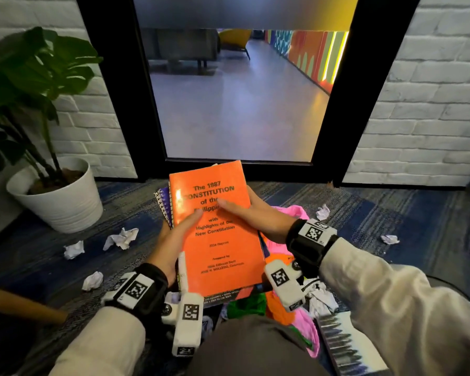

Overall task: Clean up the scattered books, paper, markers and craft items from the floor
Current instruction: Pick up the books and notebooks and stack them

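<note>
An orange paperback book [223,245] tops a small stack held above the carpet, with a purple spiral notebook [164,202] sticking out at its upper left. My left hand [171,240] grips the stack's left edge, thumb lying on the orange cover. My right hand [251,214] holds the right edge, thumb across the cover, fingers underneath. Below the stack lie pink, orange and green craft pieces [282,313]. A box of markers [342,340] lies at the lower right. Crumpled paper balls [121,238] are scattered over the carpet.
A potted plant in a white pot [63,202] stands at the left against the white brick wall. A black-framed glass door [239,85] is straight ahead. More paper balls [323,212] lie to the right, and my knee [244,346] fills the bottom centre.
</note>
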